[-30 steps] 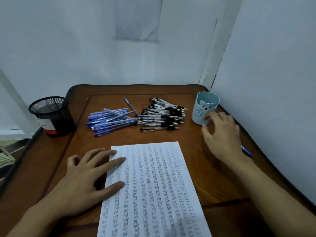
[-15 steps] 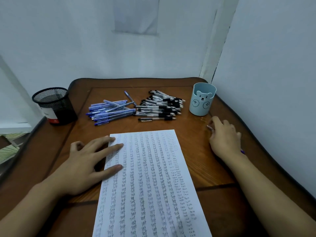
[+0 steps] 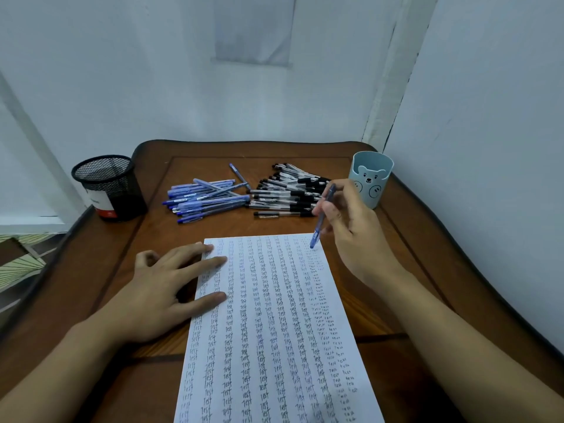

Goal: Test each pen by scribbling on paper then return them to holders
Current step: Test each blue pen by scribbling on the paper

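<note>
The paper (image 3: 268,315) lies lengthwise on the worktop (image 3: 412,270), nearly filled with columns of handwritten test marks. Free space appears only along its right margin. A new scribble placed over old marks would probably be hard to read as a result.

The left hand (image 3: 158,288) lies flat with straight fingers pressing the paper's left edge. The right edge is unrestrained, so a firm stroke there could skew or wrinkle the sheet.

The right hand (image 3: 354,227) grasps a blue pen (image 3: 322,218) between thumb and fingers, tip down at the paper's top right corner. Whether the tip touches the sheet, or carries a cap, cannot be determined. A capped tip would leave no mark and suggest a false failure.

Beyond the paper, loose blue pens (image 3: 207,199) and black pens (image 3: 290,193) lie in two adjoining piles. A sleeve or wrist sweeping through could roll them together or mix tested with untested.

At the far corners stand a black mesh holder (image 3: 106,187), near the left edge, and a light blue bear cup (image 3: 370,178), just behind the right hand. A careless return could tip either one.
</note>
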Demonstrator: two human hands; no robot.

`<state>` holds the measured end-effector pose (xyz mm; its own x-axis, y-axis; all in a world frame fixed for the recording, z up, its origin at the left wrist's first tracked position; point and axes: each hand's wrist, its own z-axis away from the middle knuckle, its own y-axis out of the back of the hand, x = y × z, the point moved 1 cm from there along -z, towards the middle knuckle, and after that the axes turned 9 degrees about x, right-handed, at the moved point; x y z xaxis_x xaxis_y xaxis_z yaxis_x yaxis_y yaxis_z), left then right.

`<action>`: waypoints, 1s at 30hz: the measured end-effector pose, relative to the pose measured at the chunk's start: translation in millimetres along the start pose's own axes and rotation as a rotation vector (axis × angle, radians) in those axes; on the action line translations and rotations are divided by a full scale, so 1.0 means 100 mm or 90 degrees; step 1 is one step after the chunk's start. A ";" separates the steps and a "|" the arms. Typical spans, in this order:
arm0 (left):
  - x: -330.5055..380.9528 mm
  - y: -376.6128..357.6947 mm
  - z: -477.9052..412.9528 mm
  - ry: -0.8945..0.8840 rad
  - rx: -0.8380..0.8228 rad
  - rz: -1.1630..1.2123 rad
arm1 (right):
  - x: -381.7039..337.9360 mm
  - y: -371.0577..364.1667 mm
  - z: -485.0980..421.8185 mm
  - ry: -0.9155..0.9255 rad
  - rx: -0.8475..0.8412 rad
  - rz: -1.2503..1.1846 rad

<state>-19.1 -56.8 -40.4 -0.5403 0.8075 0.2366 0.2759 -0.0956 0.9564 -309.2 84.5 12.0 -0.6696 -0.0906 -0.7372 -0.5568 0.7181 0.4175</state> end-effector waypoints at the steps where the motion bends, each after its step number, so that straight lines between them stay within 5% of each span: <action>1: 0.00 0.01 0.00 0.001 0.000 0.004 | 0.01 -0.03 0.00 0.012 -0.006 -0.001; 11: 0.00 0.00 0.00 0.013 0.011 0.012 | 0.16 -0.24 -0.15 0.004 -0.082 0.017; 14: 0.00 0.00 -0.01 0.010 0.018 0.017 | 0.18 -0.23 -0.16 -0.021 -0.018 -0.004; 18: -0.01 -0.01 -0.01 0.010 0.021 0.027 | 0.19 -0.21 -0.11 -0.205 0.040 -0.209; 22: -0.02 -0.01 -0.02 0.007 0.018 0.026 | 0.19 -0.14 -0.08 -0.454 -0.105 -0.406; 30: -0.02 -0.01 -0.01 0.000 0.021 0.030 | 0.29 -0.02 0.00 -0.416 -0.272 -0.445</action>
<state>-18.8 -58.6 -41.6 -0.5258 0.8028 0.2811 0.3270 -0.1143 0.9381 -327.8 80.9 -10.3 0.1929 0.0911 -0.9770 -0.9300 0.3345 -0.1524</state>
